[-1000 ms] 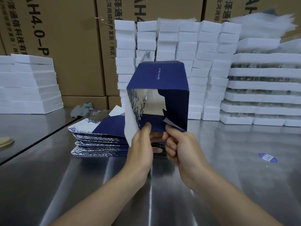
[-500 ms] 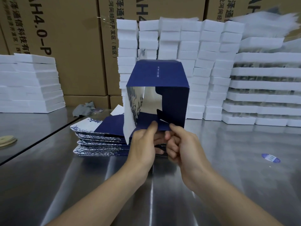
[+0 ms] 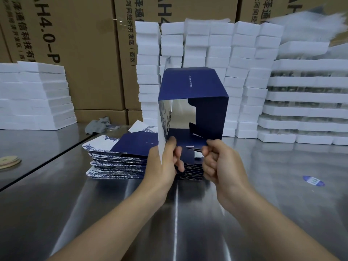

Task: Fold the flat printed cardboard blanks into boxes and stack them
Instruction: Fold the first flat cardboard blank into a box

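The box [image 3: 192,85] is half-formed: a dark blue carton opened into a square tube, held upright in the air with its open end facing the camera. Its top panel carries a thin line of white print. The left side flap is white with blue floral print, and the notched right flap is dark blue and turned partly inward. The stack of flat blanks [image 3: 116,157], blue with floral white flaps, lies just behind it.
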### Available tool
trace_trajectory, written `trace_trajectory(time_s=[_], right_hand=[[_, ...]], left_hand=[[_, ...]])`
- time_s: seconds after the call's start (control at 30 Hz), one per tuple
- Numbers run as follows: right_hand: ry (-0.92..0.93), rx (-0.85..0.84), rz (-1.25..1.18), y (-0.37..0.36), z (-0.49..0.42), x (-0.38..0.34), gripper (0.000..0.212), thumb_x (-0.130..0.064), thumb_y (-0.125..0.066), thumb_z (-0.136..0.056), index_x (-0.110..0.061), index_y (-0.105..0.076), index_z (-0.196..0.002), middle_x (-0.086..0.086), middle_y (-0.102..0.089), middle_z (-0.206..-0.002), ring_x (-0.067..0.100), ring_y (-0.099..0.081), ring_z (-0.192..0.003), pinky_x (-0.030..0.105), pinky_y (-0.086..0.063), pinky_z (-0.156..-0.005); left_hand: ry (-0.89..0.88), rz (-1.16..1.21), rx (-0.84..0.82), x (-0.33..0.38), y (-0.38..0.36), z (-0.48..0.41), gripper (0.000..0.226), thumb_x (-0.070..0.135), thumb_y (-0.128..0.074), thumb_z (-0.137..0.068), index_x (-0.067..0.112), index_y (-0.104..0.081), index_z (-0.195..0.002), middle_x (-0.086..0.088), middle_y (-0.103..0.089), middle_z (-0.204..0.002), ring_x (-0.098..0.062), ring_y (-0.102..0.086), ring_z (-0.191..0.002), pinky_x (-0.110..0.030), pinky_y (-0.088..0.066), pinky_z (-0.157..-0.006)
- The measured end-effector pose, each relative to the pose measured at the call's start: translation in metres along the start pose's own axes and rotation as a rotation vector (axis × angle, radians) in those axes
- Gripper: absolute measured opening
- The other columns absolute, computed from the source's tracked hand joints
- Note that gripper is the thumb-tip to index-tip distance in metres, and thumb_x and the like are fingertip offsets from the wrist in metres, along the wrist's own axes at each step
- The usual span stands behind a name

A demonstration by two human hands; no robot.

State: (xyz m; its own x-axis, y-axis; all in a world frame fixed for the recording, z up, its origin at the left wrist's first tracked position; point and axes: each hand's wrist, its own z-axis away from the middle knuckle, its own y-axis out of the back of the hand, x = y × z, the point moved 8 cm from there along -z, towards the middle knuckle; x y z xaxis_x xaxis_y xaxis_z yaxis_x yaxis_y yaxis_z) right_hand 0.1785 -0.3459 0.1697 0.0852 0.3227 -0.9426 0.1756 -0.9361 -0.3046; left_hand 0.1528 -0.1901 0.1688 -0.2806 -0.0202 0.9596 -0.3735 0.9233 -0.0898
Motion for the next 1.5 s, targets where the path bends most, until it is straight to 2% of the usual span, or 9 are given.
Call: trace_trajectory(time_s=[0.23,0.37,0.5,0.7,0.93,1.07,1.17,1.33,1.5], right_hand=[[0.082,0.060,0.078,0.008,-0.003,-0.005,0.028,-0.013,-0.050,-0.094,-0.015,-0.050,-0.066,-0.002,-0.024,-0.052,0.015,-0.019,-0.046,0.023,-0.019,-0.041],[0.061,0.095,0.068,0.008,-0.003,0.004,0.024,-0.016,-0.048,-0.092,-0.017,-0.047,-0.068,-0.002,-0.025,-0.053,0.014,-0.019,-0.046,0.023,-0.021,-0.040],[0.046,0.068,0.039,0.002,-0.002,0.013,0.024,-0.015,-0.047,-0.093,-0.016,-0.046,-0.069,-0.002,-0.026,-0.053,0.013,-0.020,-0.045,0.023,-0.022,-0.039],[-0.013,-0.016,-0.018,-0.006,-0.001,0.016,0.028,-0.020,-0.049,-0.094,-0.017,-0.047,-0.066,0.000,-0.025,-0.054,0.016,-0.021,-0.047,0.027,-0.019,-0.044],[-0.049,-0.074,-0.043,-0.013,0.002,0.018,0.031,-0.019,-0.047,-0.097,-0.017,-0.046,-0.066,-0.001,-0.026,-0.053,0.014,-0.020,-0.048,0.028,-0.018,-0.048],[0.013,-0.015,-0.019,-0.006,-0.001,0.011,0.029,-0.014,-0.046,-0.096,-0.016,-0.045,-0.067,-0.002,-0.024,-0.052,0.014,-0.018,-0.046,0.026,-0.017,-0.045],[0.019,0.011,-0.008,-0.002,-0.002,0.007,0.029,-0.015,-0.047,-0.096,-0.016,-0.044,-0.067,-0.001,-0.022,-0.055,0.014,-0.017,-0.047,0.027,-0.016,-0.045],[-0.023,-0.014,-0.026,-0.002,-0.001,0.009,0.032,-0.019,-0.051,-0.096,-0.017,-0.046,-0.064,-0.001,-0.024,-0.054,0.014,-0.020,-0.047,0.027,-0.018,-0.045],[-0.060,-0.105,-0.009,-0.014,0.003,0.016,0.034,-0.022,-0.056,-0.096,-0.016,-0.054,-0.063,0.001,-0.030,-0.051,0.014,-0.028,-0.046,0.024,-0.025,-0.046]], left_hand=[[0.067,0.041,0.006,-0.002,0.005,-0.002,0.048,0.037,-0.050,-0.107,0.020,-0.049,-0.062,0.007,-0.039,-0.050,-0.012,-0.047,-0.046,-0.033,-0.034,-0.059],[0.098,0.106,-0.043,-0.005,-0.001,0.000,0.052,0.044,-0.061,-0.104,0.026,-0.055,-0.054,0.006,-0.040,-0.053,-0.011,-0.048,-0.047,-0.028,-0.039,-0.057],[0.089,0.110,-0.137,-0.006,-0.012,0.005,0.047,0.045,-0.067,-0.100,0.026,-0.063,-0.057,0.005,-0.044,-0.056,-0.010,-0.049,-0.050,-0.022,-0.041,-0.051],[0.107,0.172,-0.128,-0.005,-0.012,0.001,0.046,0.031,-0.065,-0.101,0.022,-0.059,-0.056,0.003,-0.040,-0.054,-0.011,-0.042,-0.048,-0.018,-0.041,-0.048],[0.108,0.147,-0.218,-0.009,-0.022,0.006,0.045,0.040,-0.066,-0.099,0.026,-0.062,-0.057,0.004,-0.043,-0.057,-0.011,-0.044,-0.050,-0.019,-0.043,-0.052],[0.115,0.126,-0.164,-0.007,-0.013,0.001,0.040,0.046,-0.072,-0.095,0.026,-0.067,-0.060,0.004,-0.046,-0.058,-0.010,-0.047,-0.051,-0.020,-0.043,-0.053],[0.124,0.172,-0.086,-0.009,-0.002,-0.005,0.037,0.040,-0.074,-0.095,0.026,-0.066,-0.062,0.005,-0.047,-0.058,-0.009,-0.047,-0.050,-0.021,-0.040,-0.050],[0.165,0.225,-0.119,-0.014,-0.004,-0.005,0.033,0.031,-0.070,-0.099,0.018,-0.063,-0.070,0.004,-0.046,-0.057,-0.009,-0.044,-0.049,-0.020,-0.035,-0.049],[0.165,0.219,-0.164,-0.015,-0.014,0.001,0.029,0.035,-0.072,-0.098,0.018,-0.064,-0.075,0.005,-0.047,-0.059,-0.009,-0.045,-0.051,-0.021,-0.038,-0.051]])
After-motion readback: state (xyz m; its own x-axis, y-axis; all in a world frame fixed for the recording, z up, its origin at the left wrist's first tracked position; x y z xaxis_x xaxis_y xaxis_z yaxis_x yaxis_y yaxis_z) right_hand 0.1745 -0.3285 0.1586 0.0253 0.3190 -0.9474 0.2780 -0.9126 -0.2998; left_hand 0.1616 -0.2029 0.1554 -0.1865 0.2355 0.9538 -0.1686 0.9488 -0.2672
